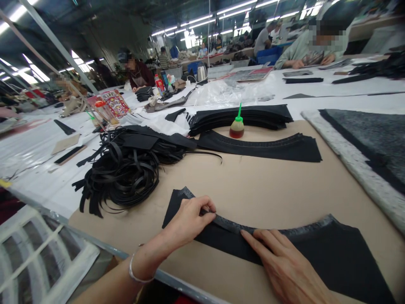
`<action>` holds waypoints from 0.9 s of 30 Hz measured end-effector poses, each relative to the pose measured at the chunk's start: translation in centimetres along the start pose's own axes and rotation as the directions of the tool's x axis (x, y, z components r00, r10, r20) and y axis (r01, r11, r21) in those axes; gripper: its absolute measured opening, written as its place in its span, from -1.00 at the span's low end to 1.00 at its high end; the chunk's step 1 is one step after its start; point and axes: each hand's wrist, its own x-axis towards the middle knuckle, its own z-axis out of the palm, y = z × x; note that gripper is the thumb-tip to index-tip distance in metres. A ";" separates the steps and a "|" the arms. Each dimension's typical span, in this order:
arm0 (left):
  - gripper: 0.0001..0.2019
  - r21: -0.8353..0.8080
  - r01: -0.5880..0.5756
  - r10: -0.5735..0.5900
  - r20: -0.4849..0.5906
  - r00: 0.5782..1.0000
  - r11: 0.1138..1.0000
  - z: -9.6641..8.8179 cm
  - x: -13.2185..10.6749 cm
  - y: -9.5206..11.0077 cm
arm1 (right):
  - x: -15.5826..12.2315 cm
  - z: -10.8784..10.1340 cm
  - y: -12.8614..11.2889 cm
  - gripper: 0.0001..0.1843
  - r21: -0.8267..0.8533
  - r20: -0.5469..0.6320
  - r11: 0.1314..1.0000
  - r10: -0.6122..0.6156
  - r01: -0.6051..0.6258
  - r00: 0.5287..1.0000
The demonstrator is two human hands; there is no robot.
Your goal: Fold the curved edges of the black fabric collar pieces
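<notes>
Your left grip point(189, 217) pinched the curved edge of a black panel point(322, 253) between thumb and forefinger, while your right grip point(284, 261) clasped nothing: its extended fingers lay on the same panel just beside the left one, the forefinger tip at the inner border of the grey band point(300, 232) that followed the curve. The panel lay flat under both your grips, a short end reaching past the left grip and a broad end running out to the right of the right one. A bangle point(131, 270) circled your wrist behind the left grip. Tan board point(234, 179) spread beneath the panel, on the bench point(38, 162). Beyond and to the left of your left grip sat a tangled heap point(123, 164) of black strips. Straight beyond both grips, well apart from them, lay a second panel point(268, 150), its curved edge stitched or marked, the view too coarse to tell which; farther off was a black stack point(243, 117). A bottle point(237, 128) with a green spout and reddish liquid stood upright between those two. Beyond your right grip, toward the right, lay a grey sheet point(382, 135). Farther away, co-workers sat around the bench.
</notes>
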 end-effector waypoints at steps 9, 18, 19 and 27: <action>-0.90 0.241 -0.014 0.047 -0.133 0.990 0.971 1.0 0.0 -0.9 | 0.0 0.2 -0.1 -0.38 -0.017 -0.012 1.000 -0.012 0.012 1.000; -0.89 0.276 -0.010 0.047 -0.130 0.990 0.961 0.8 0.5 -1.4 | -0.1 0.5 0.2 -0.40 -0.025 -0.013 1.000 -0.012 0.011 1.000; -0.89 0.283 -0.005 0.042 -0.128 0.991 0.959 0.8 0.6 -1.4 | -0.2 0.5 0.2 -0.40 -0.031 -0.015 0.999 -0.019 0.019 1.000; -0.84 0.368 0.030 0.001 -0.082 0.997 0.929 0.5 1.3 -0.9 | 2.7 0.1 -1.8 -0.32 -0.004 -0.051 0.999 -0.047 0.047 0.998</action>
